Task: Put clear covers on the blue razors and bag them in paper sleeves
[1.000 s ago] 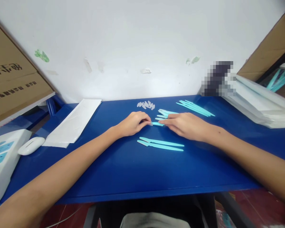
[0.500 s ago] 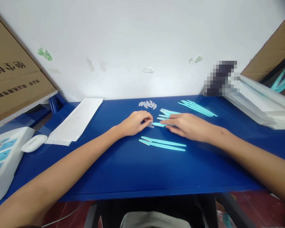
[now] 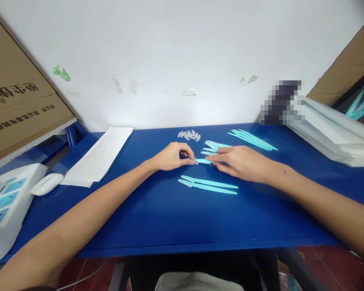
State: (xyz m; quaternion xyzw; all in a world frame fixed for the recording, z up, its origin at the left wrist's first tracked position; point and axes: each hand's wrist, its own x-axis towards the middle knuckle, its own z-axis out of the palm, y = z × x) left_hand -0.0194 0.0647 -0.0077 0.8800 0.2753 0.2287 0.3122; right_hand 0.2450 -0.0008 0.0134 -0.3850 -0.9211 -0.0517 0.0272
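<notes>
Since a moment ago your left hand (image 3: 172,157) has closed in, its fingers now pinching a small clear cap (image 3: 196,161) against the tip of the turquoise blade stick (image 3: 204,161) on the blue bench (image 3: 157,214). That stick runs left to right, its tip toward your left fingers, while your right hand (image 3: 241,162) grasps the other end. Two sticks (image 3: 208,184) lie just nearer you, roughly five more (image 3: 252,138) far right, several behind your right hand, and about eight caps (image 3: 189,134) beyond.

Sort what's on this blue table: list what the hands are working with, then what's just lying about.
In hand:
left hand pinching a clear cap
right hand on a turquoise stick
clear caps pile
two sticks nearer the person

Lying about:
white mouse
white sheet
cardboard box
</notes>
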